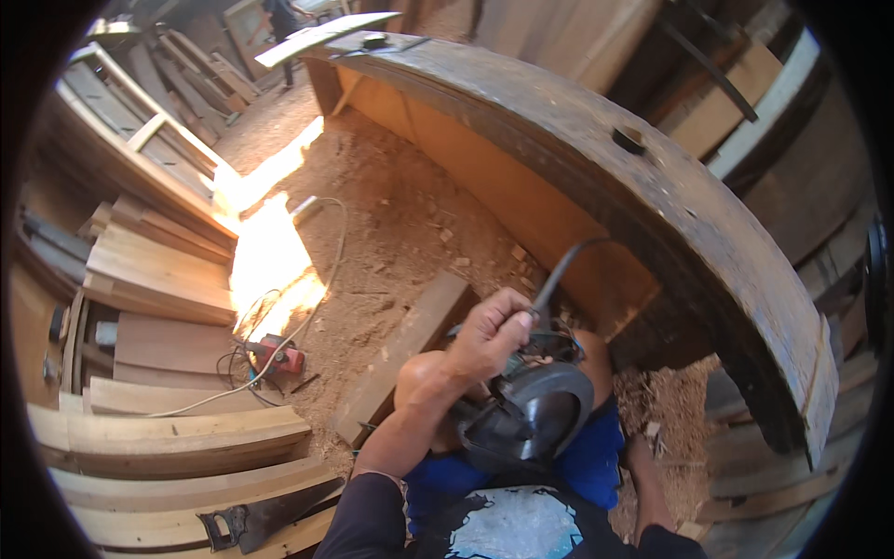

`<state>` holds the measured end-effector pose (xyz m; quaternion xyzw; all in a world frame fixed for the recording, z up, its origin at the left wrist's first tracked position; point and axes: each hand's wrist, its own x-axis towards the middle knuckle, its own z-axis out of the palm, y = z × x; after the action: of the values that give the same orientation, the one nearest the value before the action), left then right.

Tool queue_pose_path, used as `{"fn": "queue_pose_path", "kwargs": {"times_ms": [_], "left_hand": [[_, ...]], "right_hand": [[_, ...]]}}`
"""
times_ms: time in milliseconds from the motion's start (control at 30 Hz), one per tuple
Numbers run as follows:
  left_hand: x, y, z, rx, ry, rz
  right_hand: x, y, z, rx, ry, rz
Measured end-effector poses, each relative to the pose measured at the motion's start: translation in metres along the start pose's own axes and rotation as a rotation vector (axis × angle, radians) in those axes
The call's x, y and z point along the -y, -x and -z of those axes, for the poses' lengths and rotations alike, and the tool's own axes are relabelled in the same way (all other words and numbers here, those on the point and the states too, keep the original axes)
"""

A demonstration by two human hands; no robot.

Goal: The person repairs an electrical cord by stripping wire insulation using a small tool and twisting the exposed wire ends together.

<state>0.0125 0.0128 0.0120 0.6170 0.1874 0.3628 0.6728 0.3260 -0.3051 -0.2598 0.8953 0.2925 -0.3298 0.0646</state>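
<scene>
A circular saw [549,405] with a round dark guard rests in my lap, between my bare thighs. Above it, my left hand [495,334] is closed round a thick dark power cord [562,270], pinching it between thumb and fingers. The cord curves up from my fist toward the underside of the workbench. My right hand [637,455] hangs low beside my right thigh, over the sawdust; its fingers are too dark and small to make out. Part of the saw's body is hidden behind my left hand and wrist.
A long worn workbench [521,79] arcs across the right. Beside my left knee lies a wooden beam [400,363]. A red power tool [279,356] with a pale cable sits on the sawdust-covered floor. Stacked planks [177,433] line the left, with a handsaw [270,517] on them.
</scene>
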Motion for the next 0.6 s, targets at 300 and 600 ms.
{"fn": "queue_pose_path", "kwargs": {"times_ms": [300, 600], "left_hand": [[0.001, 0.007, 0.007, 0.015, 0.000, -0.034], [0.008, 0.000, -0.003, 0.058, -0.002, -0.104]], "right_hand": [[0.031, 0.099, 0.091, -0.009, -0.618, 0.177], [0.109, 0.162, 0.155, 0.098, -1.264, 0.629]]}}
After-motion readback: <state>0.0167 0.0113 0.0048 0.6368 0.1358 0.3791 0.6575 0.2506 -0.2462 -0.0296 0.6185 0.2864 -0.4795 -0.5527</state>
